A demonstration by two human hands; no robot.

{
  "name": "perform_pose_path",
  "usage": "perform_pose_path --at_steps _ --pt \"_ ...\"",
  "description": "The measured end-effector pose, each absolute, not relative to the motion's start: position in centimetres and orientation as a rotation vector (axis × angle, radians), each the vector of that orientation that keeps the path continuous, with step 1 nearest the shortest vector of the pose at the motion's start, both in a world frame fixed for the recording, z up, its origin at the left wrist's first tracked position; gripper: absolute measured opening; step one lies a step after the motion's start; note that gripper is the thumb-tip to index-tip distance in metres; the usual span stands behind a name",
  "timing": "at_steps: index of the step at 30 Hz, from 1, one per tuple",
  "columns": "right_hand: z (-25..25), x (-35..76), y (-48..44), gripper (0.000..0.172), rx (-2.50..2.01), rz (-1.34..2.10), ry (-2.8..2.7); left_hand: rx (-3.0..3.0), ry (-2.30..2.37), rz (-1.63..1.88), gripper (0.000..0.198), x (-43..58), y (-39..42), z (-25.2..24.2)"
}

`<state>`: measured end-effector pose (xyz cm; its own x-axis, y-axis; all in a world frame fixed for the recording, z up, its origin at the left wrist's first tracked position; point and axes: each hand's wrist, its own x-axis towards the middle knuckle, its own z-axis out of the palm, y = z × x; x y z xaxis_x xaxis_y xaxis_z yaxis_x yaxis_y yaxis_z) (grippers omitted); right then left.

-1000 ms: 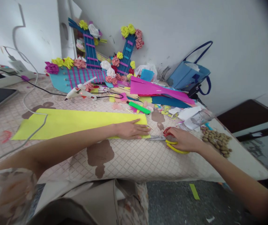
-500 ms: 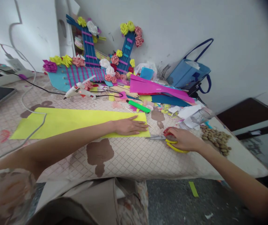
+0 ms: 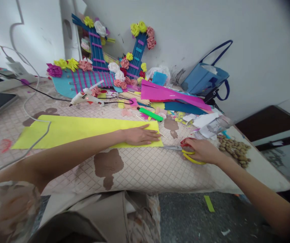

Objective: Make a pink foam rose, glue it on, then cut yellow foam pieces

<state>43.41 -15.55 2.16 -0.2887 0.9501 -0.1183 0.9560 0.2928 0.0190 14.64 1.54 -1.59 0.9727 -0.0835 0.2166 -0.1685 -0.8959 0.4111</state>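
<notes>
A long yellow sheet point(image 3: 79, 130) lies flat on the patterned table point(image 3: 145, 168). My left hand point(image 3: 139, 136) rests palm down on the sheet's right end, fingers stretched out flat. Just right of the sheet lie scissors point(image 3: 185, 152) with red and yellow handles, blades pointing left at the sheet's corner. My right hand point(image 3: 202, 151) is closed over the scissor handles on the table.
A glue gun point(image 3: 85, 98) with its black cord lies behind the sheet. Blue craft letters with paper flowers point(image 3: 96, 67) lean on the wall. Also here: pink and blue sheets point(image 3: 170, 96), a green marker point(image 3: 150, 114), a blue bag point(image 3: 205, 81), a pile of nuts point(image 3: 233, 150), a clear bottle point(image 3: 214, 126), a grey cable point(image 3: 37, 133).
My right hand and the scissors shifted slightly to the right. My left hand stays flat on the yellow sheet.
</notes>
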Motion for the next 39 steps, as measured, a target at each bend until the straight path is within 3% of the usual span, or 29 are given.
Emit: perform_pose_path --at_steps 7,39 --pt "2.5 42.4 -15.3 0.033 1.820 -0.104 2.426 2.704 -0.222 0.266 0.044 14.7 1.6 -1.6" --pt "2.8 40.7 -14.6 0.038 1.790 -0.115 2.429 2.753 -0.181 0.159 0.044 14.7 1.6 -1.6"
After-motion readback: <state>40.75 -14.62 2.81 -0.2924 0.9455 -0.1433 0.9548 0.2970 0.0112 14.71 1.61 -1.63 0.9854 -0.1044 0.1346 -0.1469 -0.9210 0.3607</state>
